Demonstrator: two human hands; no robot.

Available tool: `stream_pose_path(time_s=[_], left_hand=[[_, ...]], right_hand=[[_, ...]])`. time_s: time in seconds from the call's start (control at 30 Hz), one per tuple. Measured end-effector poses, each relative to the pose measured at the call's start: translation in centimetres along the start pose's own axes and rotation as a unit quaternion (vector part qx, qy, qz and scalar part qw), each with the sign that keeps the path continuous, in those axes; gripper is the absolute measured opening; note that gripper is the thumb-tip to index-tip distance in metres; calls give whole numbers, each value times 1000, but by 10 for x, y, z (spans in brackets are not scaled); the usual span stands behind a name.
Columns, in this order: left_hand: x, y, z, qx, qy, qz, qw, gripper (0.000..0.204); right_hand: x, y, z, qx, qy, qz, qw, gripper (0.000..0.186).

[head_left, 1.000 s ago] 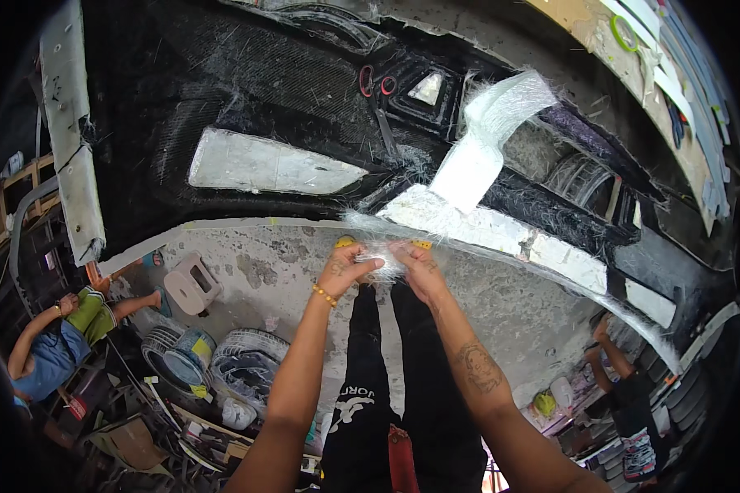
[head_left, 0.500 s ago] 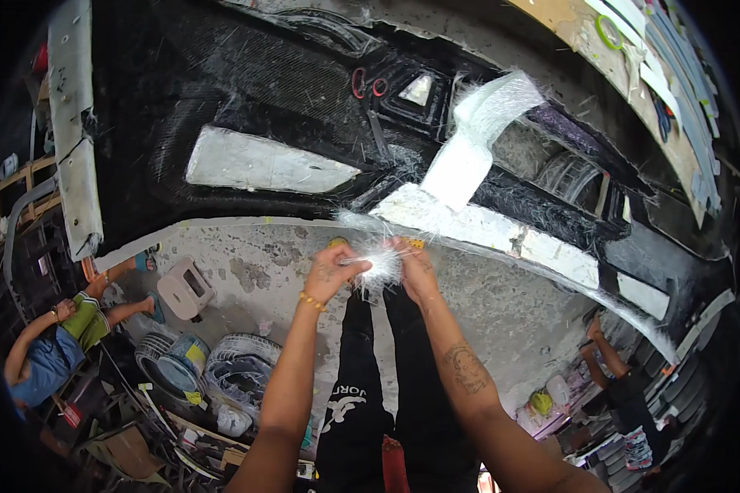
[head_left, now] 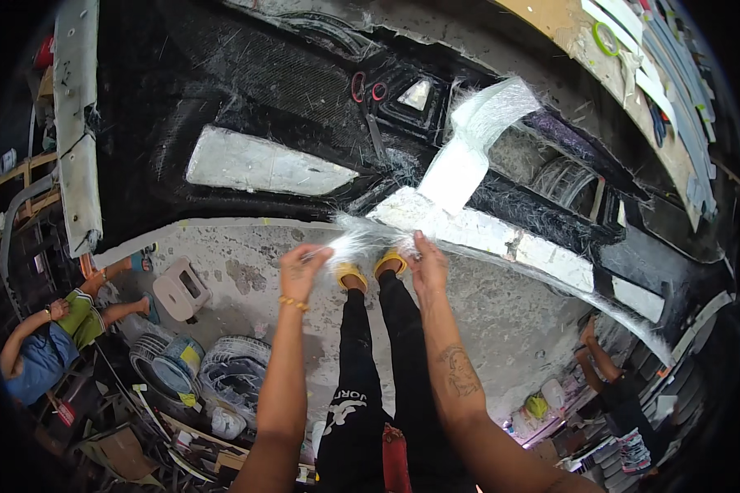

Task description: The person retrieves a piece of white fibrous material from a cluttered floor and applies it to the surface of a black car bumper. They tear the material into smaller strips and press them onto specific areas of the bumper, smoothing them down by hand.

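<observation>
My left hand [head_left: 299, 271] pinches a tuft of white glass fibre strands [head_left: 347, 249] in front of the near edge of a large black moulded panel [head_left: 152, 90]. My right hand [head_left: 428, 267] is closed on another part of the strands, close to the panel's edge. Loose fibres stretch between the two hands. Just beyond them a folded strip of white fibreglass mat [head_left: 501, 115] rests on the panel, its near end over a long white patch [head_left: 543, 254]. A pair of scissors [head_left: 374, 131] with red handles lies on the panel, touched by neither hand.
A wooden board [head_left: 567, 37] at far right bears a green tape roll [head_left: 606, 38] and grey strips. Left of my legs stand a pale plastic stool [head_left: 182, 289], tyres [head_left: 237, 361] and a bucket [head_left: 177, 361]. One person [head_left: 45, 353] sits at left; another [head_left: 625, 403] is at right.
My hands have moved apart, the left one leftward and the right one slightly right. The bunched fibre tuft between them is now pulled out into a thinner spread.
</observation>
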State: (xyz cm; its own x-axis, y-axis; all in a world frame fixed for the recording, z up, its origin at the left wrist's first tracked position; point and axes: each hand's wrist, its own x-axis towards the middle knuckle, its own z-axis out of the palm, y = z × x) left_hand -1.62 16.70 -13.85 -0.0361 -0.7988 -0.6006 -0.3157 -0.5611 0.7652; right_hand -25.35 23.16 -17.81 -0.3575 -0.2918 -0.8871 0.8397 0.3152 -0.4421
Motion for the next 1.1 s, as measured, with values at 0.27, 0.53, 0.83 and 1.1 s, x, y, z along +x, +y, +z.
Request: stream_pose_path(time_s=[0.27,0.53,0.83,1.1], left_hand=[[8,16,37,42,-116,29,992,25],[10,23,37,52,-96,0,994,28],[5,20,-52,-119,-91,-2,989,19],[21,-8,-25,-57,-98,-54,992,22]], right_hand=[[-38,1,31,19,-169,89,981,28],[-25,18,22,-156,-126,32,979,24],[-37,30,27,20,-19,42,999,39],[-57,78,57,-15,-134,164,977,29]])
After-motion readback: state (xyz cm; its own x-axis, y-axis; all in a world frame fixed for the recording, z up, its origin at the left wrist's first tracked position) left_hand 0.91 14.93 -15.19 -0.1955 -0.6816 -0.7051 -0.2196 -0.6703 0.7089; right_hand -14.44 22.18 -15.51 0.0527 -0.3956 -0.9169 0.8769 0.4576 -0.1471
